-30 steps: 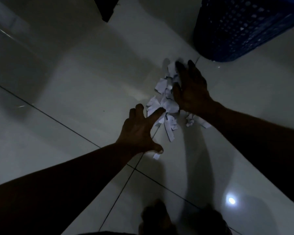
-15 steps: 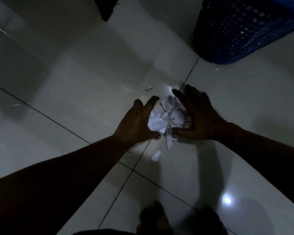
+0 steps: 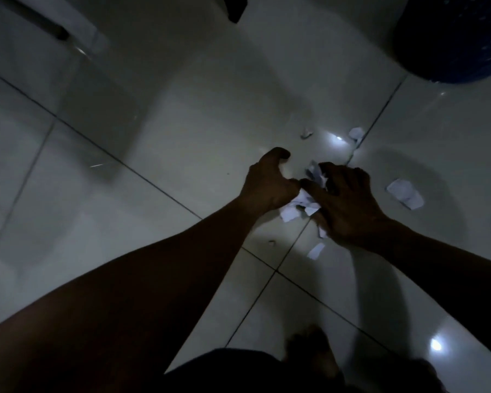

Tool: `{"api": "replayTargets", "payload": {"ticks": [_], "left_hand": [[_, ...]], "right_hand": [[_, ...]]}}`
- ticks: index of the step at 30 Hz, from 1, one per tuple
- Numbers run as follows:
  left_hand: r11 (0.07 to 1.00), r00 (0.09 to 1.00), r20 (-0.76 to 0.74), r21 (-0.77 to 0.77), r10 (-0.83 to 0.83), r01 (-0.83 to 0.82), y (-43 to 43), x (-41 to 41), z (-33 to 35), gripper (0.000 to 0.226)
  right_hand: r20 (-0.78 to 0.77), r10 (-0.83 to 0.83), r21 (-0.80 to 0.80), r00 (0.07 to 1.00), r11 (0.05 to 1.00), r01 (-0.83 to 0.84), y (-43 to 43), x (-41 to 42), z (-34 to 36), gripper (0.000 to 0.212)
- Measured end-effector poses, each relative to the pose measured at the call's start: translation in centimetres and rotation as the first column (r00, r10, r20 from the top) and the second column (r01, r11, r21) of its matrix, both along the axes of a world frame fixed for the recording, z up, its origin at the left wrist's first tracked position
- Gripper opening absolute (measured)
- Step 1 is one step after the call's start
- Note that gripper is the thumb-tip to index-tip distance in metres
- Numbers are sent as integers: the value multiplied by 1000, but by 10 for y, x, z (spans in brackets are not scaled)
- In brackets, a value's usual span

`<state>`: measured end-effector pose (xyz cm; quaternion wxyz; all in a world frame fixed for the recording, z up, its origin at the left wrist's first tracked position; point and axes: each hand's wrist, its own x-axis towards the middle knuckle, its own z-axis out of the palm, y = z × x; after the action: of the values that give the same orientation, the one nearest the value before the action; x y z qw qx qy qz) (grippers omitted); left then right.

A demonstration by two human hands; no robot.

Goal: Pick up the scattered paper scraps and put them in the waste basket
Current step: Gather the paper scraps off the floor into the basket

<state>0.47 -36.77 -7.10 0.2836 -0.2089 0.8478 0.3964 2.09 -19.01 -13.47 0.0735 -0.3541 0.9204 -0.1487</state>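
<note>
Dim room, glossy white tiled floor (image 3: pixel 153 222) with dark grout lines and glare spots, left hand (image 3: pixel 270 185) and right hand (image 3: pixel 349 205) both curled round a bunch of paper scraps (image 3: pixel 291 214) mid-floor, stray scraps (image 3: pixel 406 192) lying near them, blue waste basket (image 3: pixel 451 38) in the far right corner.

A dim indoor room, likely in a home — glossy pale floor tiles (image 3: pixel 210 114) with dark grout lines (image 3: pixel 125 168) mirror small lamp glints (image 3: pixel 435 344), a blue perforated plastic waste basket (image 3: pixel 459 38) stands far right, and a bare foot (image 3: pixel 312 355) shows near.
</note>
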Motion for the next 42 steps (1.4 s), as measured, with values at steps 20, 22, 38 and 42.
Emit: {"api": "replayTargets", "payload": {"ticks": [20, 22, 38, 42], "left_hand": [[952, 956, -103, -171, -274, 254, 14, -46, -10, 75], [916, 924, -77, -186, -374, 355, 23, -52, -15, 85], [728, 760, -11, -296, -649, 618, 121, -42, -22, 115], [719, 741, -123, -388, -660, 576, 139, -24, -20, 92]], "right_hand": [[463, -417, -172, 782, 824, 541, 18, -74, 78, 32], [474, -426, -198, 771, 802, 564, 25, -83, 91, 30], [228, -475, -485, 850, 701, 523, 45, -130, 211, 29], [142, -497, -518, 856, 700, 492, 53, -154, 231, 27]]}}
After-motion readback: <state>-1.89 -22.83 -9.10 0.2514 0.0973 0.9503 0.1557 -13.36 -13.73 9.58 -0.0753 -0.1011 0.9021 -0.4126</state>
